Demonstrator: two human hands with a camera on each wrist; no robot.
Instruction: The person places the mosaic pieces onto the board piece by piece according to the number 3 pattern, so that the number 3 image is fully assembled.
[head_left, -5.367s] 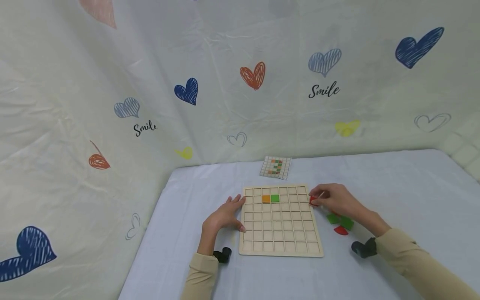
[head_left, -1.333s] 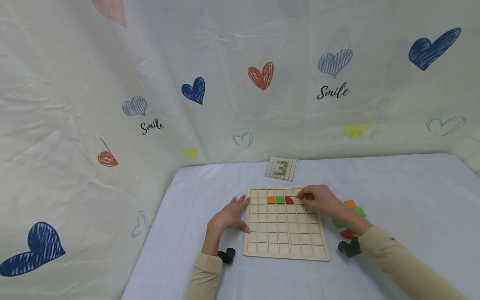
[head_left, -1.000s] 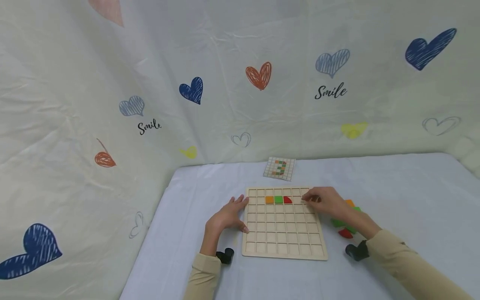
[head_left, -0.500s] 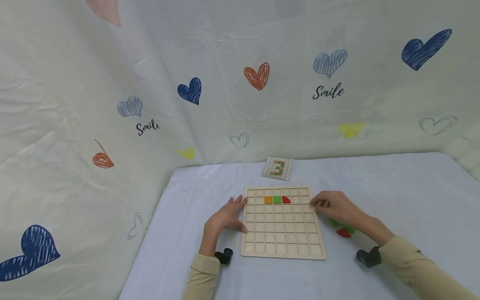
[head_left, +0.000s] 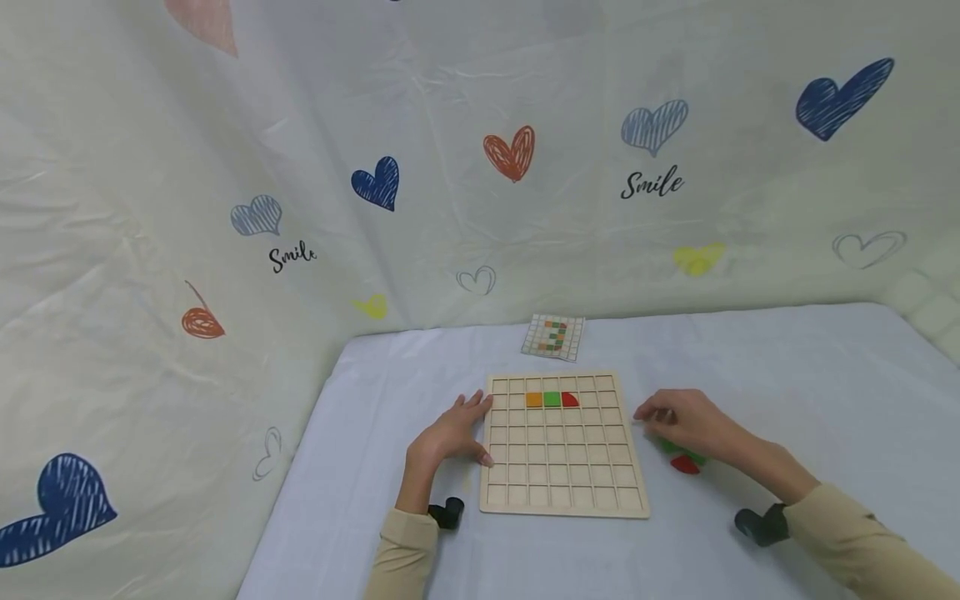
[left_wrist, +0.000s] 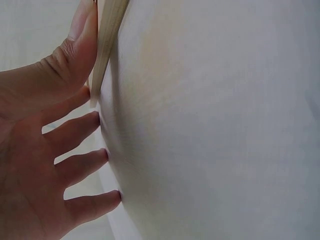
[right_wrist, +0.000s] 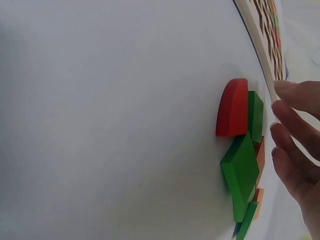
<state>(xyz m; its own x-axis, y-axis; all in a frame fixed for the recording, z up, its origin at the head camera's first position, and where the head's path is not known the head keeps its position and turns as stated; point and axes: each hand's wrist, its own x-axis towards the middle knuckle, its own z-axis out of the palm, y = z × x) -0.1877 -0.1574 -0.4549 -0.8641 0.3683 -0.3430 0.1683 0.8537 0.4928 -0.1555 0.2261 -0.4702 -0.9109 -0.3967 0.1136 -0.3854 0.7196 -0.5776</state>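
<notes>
A wooden grid board point(head_left: 566, 475) lies on the table. One of its rows holds an orange square tile point(head_left: 534, 400), a green square tile point(head_left: 552, 399) and a red quarter-circle tile point(head_left: 570, 400) side by side. My left hand point(head_left: 448, 429) rests at the board's left edge, fingers spread, thumb touching the rim. To the right of the board, my right hand point(head_left: 692, 421) hovers by a small pile of tiles, its fingers loosely bent around nothing. A loose red quarter-circle tile point(right_wrist: 233, 107) and green tiles point(right_wrist: 242, 175) show beneath it; the hand partly hides the pile in the head view.
Behind the board lies a printed pattern card point(head_left: 553, 337) with a coloured grid figure. Orange tiles point(right_wrist: 260, 165) peek out among the green ones in the right wrist view. A white curtain point(head_left: 427, 100) with heart prints rises behind the table.
The red quarter-circle tile, earlier pinched in my right hand, now sits on the board right of the green square. My right hand let go and moved back right to the pile. The left hand stays.
</notes>
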